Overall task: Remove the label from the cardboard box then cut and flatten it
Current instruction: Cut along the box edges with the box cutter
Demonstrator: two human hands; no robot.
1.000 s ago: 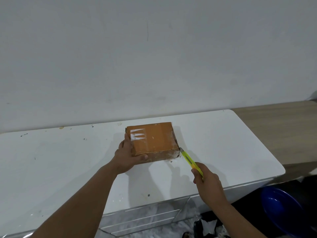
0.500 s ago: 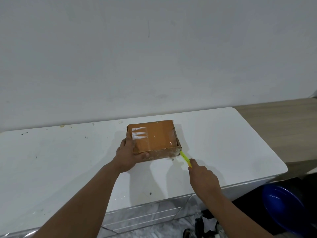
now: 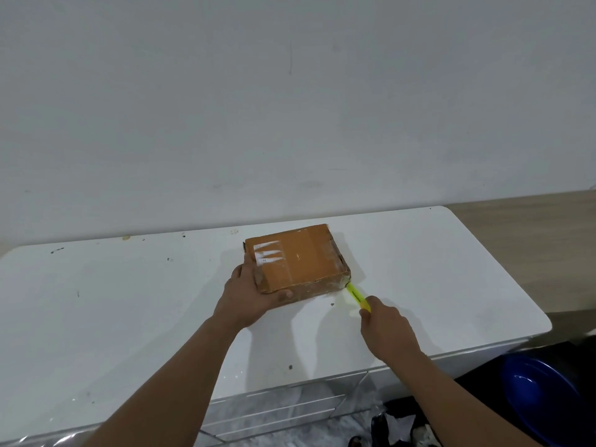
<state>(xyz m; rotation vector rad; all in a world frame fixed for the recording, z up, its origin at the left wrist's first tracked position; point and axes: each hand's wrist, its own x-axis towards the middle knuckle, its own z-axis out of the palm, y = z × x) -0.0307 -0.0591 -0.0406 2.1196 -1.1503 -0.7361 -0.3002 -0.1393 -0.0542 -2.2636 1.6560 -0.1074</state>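
Observation:
A flat brown cardboard box (image 3: 298,258) lies on the white table (image 3: 129,301), near its back edge. White scraps of a torn label (image 3: 269,252) remain on the box's top left. My left hand (image 3: 246,293) grips the box at its near left corner, thumb along the front face. My right hand (image 3: 387,327) holds a yellow-green utility knife (image 3: 358,296), whose tip touches the box's near right corner at table level.
A plain grey wall stands right behind the table. The table's right end is rounded, with wooden floor beyond it. A blue basin (image 3: 541,401) sits on the floor at the lower right, beside dark items under the table edge.
The knife tip stays at the box's near right corner while my right hand has pushed in closer to it. My left hand keeps its grip on the box.

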